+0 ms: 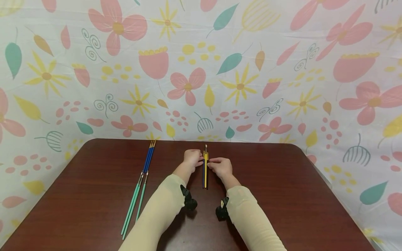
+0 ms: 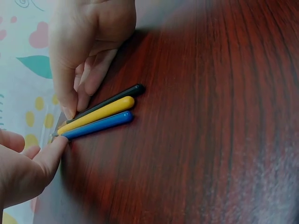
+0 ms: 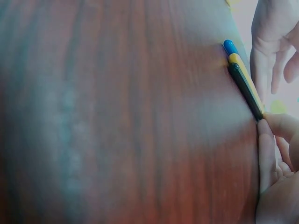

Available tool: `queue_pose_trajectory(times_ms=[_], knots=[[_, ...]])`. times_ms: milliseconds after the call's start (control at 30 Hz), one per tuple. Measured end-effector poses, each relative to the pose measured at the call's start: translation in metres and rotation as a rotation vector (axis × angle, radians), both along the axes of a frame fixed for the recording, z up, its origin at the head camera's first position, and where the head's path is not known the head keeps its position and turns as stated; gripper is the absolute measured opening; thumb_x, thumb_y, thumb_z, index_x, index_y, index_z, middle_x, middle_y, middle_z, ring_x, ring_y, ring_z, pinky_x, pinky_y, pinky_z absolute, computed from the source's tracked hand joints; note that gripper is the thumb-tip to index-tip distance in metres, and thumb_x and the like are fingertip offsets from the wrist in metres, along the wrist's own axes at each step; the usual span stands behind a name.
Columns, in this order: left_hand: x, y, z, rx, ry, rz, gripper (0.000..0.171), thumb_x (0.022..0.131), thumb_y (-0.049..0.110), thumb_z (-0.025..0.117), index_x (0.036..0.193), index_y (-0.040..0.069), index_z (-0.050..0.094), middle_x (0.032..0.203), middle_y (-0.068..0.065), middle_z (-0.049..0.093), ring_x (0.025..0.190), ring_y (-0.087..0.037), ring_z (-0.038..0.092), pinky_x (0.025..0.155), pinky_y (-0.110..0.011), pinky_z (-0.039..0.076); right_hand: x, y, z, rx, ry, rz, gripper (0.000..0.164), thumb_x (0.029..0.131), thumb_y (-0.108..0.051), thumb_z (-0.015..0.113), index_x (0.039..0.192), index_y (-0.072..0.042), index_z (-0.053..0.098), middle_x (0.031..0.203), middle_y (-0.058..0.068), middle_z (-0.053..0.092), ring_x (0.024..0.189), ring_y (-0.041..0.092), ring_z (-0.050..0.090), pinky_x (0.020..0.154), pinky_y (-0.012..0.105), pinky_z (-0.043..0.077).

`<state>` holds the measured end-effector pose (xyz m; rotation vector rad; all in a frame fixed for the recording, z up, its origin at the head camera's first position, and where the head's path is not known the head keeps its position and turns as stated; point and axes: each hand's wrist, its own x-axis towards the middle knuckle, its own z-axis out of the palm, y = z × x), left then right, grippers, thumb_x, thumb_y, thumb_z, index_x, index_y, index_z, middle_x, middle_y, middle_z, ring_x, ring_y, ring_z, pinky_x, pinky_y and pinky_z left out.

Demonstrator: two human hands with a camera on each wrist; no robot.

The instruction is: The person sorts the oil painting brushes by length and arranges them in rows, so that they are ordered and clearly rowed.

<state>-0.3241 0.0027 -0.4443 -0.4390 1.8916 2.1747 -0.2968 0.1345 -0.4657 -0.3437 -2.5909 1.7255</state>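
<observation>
Three paintbrushes lie side by side near the table's far edge: blue [image 1: 203, 177], yellow [image 1: 205, 170] and black [image 1: 207, 181]. Their handle ends fan slightly apart in the left wrist view. From the left, a digit of my left hand [image 1: 192, 159] touches the blue handle [image 2: 100, 125]; its other fingers are bent loosely behind. On the other side my right hand [image 1: 222, 168] pinches the black handle [image 3: 245, 91] between thumb and forefinger, close to the yellow one [image 3: 237, 59]. Bristle ends are out of sight in both wrist views.
Several blue-handled brushes [image 1: 149, 157] lie together at the table's far left. Below them are three mint-green brushes [image 1: 132, 205], one a little apart. A flowered cloth [image 1: 188, 69] hangs behind the brown table [image 1: 282, 195].
</observation>
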Motion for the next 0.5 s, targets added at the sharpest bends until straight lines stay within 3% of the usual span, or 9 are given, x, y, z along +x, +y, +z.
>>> queue_pose_trajectory(times_ms=[267, 500], knots=[[-0.0007, 0.0007, -0.0020, -0.003, 0.001, 0.013, 0.037, 0.099, 0.008, 0.045, 0.134, -0.003, 0.048, 0.130, -0.023, 0.055, 0.115, -0.030, 0.059, 0.090, -0.037, 0.054, -0.0013, -0.0002, -0.0012, 0.005, -0.002, -0.001, 0.020, 0.079, -0.012, 0.073, 0.098, -0.004, 0.074, 0.082, 0.009, 0.073, 0.064, 0.010, 0.064, 0.058, 0.023, 0.052], [-0.0024, 0.0055, -0.0040, -0.161, 0.040, 0.036, 0.030, 0.088, 0.000, 0.059, 0.118, -0.003, 0.062, 0.112, -0.020, 0.063, 0.095, -0.025, 0.067, 0.074, -0.029, 0.058, -0.0016, 0.0002, -0.0024, 0.011, 0.012, 0.001, 0.020, 0.079, -0.012, 0.073, 0.097, -0.003, 0.075, 0.079, 0.009, 0.073, 0.061, 0.009, 0.062, 0.058, 0.023, 0.052]])
